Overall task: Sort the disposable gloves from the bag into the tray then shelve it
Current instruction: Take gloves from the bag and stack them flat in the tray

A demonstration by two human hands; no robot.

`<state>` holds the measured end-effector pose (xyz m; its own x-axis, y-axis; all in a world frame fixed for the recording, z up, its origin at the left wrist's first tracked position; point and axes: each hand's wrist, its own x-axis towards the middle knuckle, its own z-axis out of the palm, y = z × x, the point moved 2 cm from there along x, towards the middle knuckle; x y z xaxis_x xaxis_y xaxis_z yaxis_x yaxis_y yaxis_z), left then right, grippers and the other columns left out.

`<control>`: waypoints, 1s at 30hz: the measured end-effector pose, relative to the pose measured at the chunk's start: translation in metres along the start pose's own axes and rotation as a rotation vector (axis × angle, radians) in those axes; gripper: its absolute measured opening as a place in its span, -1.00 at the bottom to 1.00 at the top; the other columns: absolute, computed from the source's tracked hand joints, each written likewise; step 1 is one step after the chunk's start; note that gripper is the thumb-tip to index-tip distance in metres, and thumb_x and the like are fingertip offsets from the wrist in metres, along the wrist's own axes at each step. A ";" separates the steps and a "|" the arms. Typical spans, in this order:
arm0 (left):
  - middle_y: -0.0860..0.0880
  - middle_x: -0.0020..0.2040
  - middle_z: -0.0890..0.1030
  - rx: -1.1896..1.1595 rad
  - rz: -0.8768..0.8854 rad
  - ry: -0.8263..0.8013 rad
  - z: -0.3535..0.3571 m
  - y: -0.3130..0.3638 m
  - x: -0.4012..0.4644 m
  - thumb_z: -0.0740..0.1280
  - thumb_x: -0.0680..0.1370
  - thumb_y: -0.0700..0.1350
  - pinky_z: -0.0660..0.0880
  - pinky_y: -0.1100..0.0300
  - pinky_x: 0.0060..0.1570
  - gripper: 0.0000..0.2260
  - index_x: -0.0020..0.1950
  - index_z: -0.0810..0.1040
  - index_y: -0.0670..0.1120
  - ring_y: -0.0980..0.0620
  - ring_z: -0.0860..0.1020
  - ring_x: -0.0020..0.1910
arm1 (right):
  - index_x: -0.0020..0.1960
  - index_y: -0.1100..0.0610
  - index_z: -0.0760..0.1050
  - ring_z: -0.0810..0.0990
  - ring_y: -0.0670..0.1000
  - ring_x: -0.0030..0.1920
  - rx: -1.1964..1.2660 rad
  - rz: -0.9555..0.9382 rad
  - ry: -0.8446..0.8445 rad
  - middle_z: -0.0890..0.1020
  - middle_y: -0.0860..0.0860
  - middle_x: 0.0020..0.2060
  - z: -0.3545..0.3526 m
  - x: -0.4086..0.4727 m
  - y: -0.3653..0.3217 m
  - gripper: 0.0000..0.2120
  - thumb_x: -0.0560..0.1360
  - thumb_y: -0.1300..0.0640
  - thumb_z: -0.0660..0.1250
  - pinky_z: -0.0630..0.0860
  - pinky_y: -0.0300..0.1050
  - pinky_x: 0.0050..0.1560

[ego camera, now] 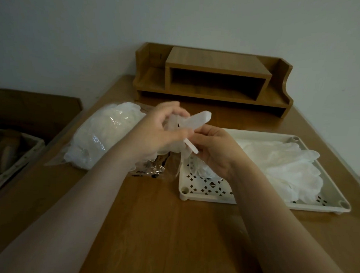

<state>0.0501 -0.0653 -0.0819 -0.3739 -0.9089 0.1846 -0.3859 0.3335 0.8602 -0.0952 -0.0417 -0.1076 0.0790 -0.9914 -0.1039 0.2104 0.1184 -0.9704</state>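
Observation:
A clear plastic bag (97,137) stuffed with translucent white disposable gloves lies on the wooden table at the left. A cream perforated tray (205,190) sits at the right, with several gloves (286,166) piled in it. Between bag and tray, both hands hold one glove (196,120) above the tray's left edge. My left hand (163,131) pinches its upper part. My right hand (213,149) grips its lower part, and the glove's fingers dangle below.
A wooden desk shelf (214,76) with an open compartment stands at the back against the wall. A crumpled printed wrapper (151,168) lies under my hands. A basket (13,157) sits off the table's left side. Bare tabletop (172,228) lies near me.

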 end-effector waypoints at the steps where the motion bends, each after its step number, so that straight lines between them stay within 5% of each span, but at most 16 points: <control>1: 0.23 0.37 0.30 0.080 0.051 -0.039 0.002 0.001 0.000 0.43 0.45 0.00 0.26 0.09 0.33 -0.81 0.02 0.52 0.18 0.18 0.29 0.36 | -0.05 0.29 0.54 0.57 0.03 -0.16 -0.010 0.000 0.016 0.59 0.13 -0.17 0.000 -0.001 -0.001 -0.91 0.51 0.35 0.26 0.55 -0.12 -0.05; 5: 0.19 0.18 0.49 0.136 0.138 0.106 0.001 0.000 0.002 0.32 0.55 -0.06 0.37 0.32 0.08 -0.95 -0.10 0.55 0.06 0.24 0.48 0.11 | -0.10 0.21 0.55 0.49 0.00 -0.24 -0.061 0.019 0.063 0.56 0.08 -0.24 -0.003 -0.002 -0.003 -0.90 0.54 0.25 0.27 0.51 -0.15 -0.13; 7: 0.11 -0.03 0.60 -0.025 0.067 0.174 -0.001 -0.001 0.001 0.21 0.61 -0.05 0.44 0.35 -0.16 -0.83 -0.13 0.55 0.03 0.21 0.54 -0.17 | -0.07 0.21 0.54 0.49 0.00 -0.22 -0.057 0.041 0.127 0.55 0.05 -0.23 -0.008 -0.002 -0.004 -0.89 0.56 0.22 0.25 0.50 -0.14 -0.10; 8: 0.06 -0.14 0.62 -0.188 0.026 0.182 -0.003 0.000 0.000 0.16 0.63 -0.04 0.47 0.27 -0.12 -0.77 -0.16 0.53 0.01 0.14 0.54 -0.19 | -0.01 0.23 0.54 0.50 0.02 -0.17 -0.043 0.045 0.157 0.56 0.06 -0.20 -0.011 -0.001 -0.004 -0.87 0.56 0.21 0.23 0.49 -0.10 -0.04; 10: 0.02 -0.34 0.55 -0.494 0.011 0.157 -0.006 0.002 0.000 0.07 0.66 -0.05 0.45 0.12 0.01 -0.73 -0.17 0.43 -0.04 0.01 0.50 -0.21 | 0.11 0.26 0.51 0.52 0.04 -0.10 0.029 0.051 0.171 0.57 0.07 -0.16 -0.014 0.000 -0.004 -0.81 0.57 0.21 0.21 0.47 -0.04 0.03; 12: 0.09 -0.47 0.39 -0.506 0.033 0.117 -0.007 0.002 0.000 0.05 0.67 -0.06 0.43 0.20 -0.14 -0.74 -0.18 0.37 -0.07 0.08 0.41 -0.37 | 0.15 0.25 0.47 0.54 0.04 -0.07 0.189 0.065 0.130 0.59 0.08 -0.12 -0.013 -0.001 -0.004 -0.79 0.59 0.19 0.17 0.49 -0.06 0.01; 17: 0.03 -0.41 0.49 0.358 0.202 -0.009 0.002 -0.010 0.000 0.19 0.60 -0.02 0.29 0.39 -0.46 -0.80 -0.16 0.53 -0.03 0.18 0.37 -0.51 | 0.15 0.25 0.44 0.60 0.02 -0.23 0.400 0.139 0.128 0.61 0.12 -0.15 -0.011 -0.002 -0.006 -0.80 0.62 0.19 0.11 0.55 -0.17 -0.34; 22: -0.05 -0.28 0.57 0.823 0.108 -0.051 0.004 -0.027 0.007 0.21 0.59 0.03 0.48 0.14 -0.29 -0.72 -0.16 0.59 -0.09 -0.01 0.53 -0.35 | 0.25 0.26 0.40 0.60 0.00 -0.28 0.533 0.089 0.243 0.61 0.11 -0.17 -0.023 0.000 -0.010 -0.75 0.58 0.23 0.19 0.55 -0.17 -0.38; 24: -0.02 -0.29 0.46 1.008 -0.065 -0.072 0.004 -0.031 0.008 0.21 0.58 0.02 0.40 0.17 -0.31 -0.72 -0.25 0.51 -0.08 0.03 0.44 -0.36 | 0.13 0.27 0.44 0.60 -0.03 -0.34 0.571 0.052 0.226 0.62 0.08 -0.28 -0.028 -0.001 -0.015 -0.83 0.58 0.24 0.19 0.55 -0.19 -0.39; 27: -0.01 -0.27 0.42 1.186 -0.294 -0.003 0.001 -0.032 0.006 0.25 0.57 -0.10 0.31 0.17 -0.24 -0.89 -0.09 0.55 -0.07 0.03 0.40 -0.32 | -0.04 0.25 0.47 0.55 -0.07 -0.43 0.659 0.013 0.160 0.57 0.04 -0.40 -0.030 -0.004 -0.021 -0.87 0.57 0.24 0.16 0.53 -0.23 -0.39; 30: -0.05 0.04 0.50 1.290 -0.246 0.047 0.003 -0.033 0.004 0.26 0.56 -0.02 0.31 0.10 -0.02 -0.80 0.11 0.54 -0.06 -0.07 0.45 0.07 | -0.05 0.29 0.49 0.48 -0.09 -0.47 0.809 0.025 0.075 0.53 0.06 -0.39 -0.028 -0.006 -0.023 -0.85 0.52 0.24 0.18 0.45 -0.32 -0.48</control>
<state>0.0583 -0.0792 -0.1110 -0.1589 -0.9789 0.1281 -0.9725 0.1329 -0.1910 -0.1279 -0.0401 -0.0907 0.0333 -0.9857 -0.1654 0.8508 0.1148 -0.5128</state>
